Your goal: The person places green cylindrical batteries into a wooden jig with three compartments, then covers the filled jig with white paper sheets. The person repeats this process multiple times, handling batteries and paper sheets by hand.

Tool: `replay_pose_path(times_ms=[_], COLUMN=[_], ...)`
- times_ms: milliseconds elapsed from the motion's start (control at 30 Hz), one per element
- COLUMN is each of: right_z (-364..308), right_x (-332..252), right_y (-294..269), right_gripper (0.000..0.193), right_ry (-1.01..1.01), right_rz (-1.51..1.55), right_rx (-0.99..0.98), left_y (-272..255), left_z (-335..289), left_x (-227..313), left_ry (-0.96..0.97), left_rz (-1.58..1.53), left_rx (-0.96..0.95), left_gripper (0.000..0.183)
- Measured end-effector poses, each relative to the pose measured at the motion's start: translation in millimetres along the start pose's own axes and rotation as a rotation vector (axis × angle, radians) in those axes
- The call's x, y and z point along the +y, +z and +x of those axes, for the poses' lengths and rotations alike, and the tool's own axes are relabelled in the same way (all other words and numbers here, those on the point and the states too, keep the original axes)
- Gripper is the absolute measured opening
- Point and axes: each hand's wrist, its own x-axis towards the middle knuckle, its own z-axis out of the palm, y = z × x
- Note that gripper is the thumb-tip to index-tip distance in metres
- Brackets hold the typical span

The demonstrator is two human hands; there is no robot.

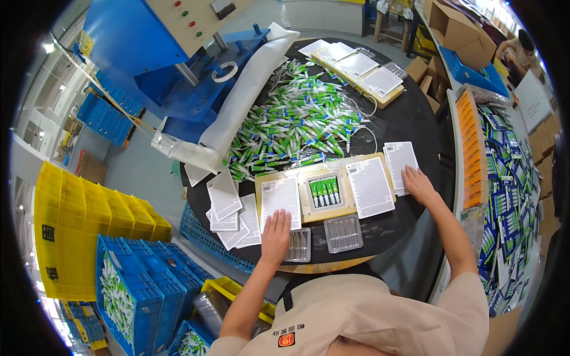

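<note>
White, finely printed rectangular cards beneath flat, released left grip; also beneath right grip, impossible to tell whether grasping.

Reaching forward with both bare arms, held well apart. Stretching the left hand ahead, palm down, with left fingers extended and nearly side by side, with left wrist directly behind them and left forearm running back and outward to the left. Placing the right hand farther forward, well to the right of those fingers, turned inward, with right wrist and right forearm slanting back rightward from its fingertips. Possibly curling the right thumb, hard to tell at this angle.
</note>
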Motion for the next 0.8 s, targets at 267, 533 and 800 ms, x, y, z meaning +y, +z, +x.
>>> replay_pose_path(times_ms=[267, 533, 800], right_z=[-1, 22, 34], right_x=[-49, -240, -256], right_y=[-115, -116, -89], right_gripper=[0.047, 0.046, 0.055], right_ry=[0.329, -0.12, -0.182], right_rz=[0.45, 0.126, 0.305], right_rx=[0.722, 0.516, 0.425], left_y=[18, 12, -13], left_z=[-3, 3, 23], left_x=[10, 4, -2], left_ry=[-0.036, -0.023, -0.06], left_rz=[0.062, 0.012, -0.123], left_rx=[-0.019, -0.11, -0.252], left_gripper=[0.052, 0.059, 0.063])
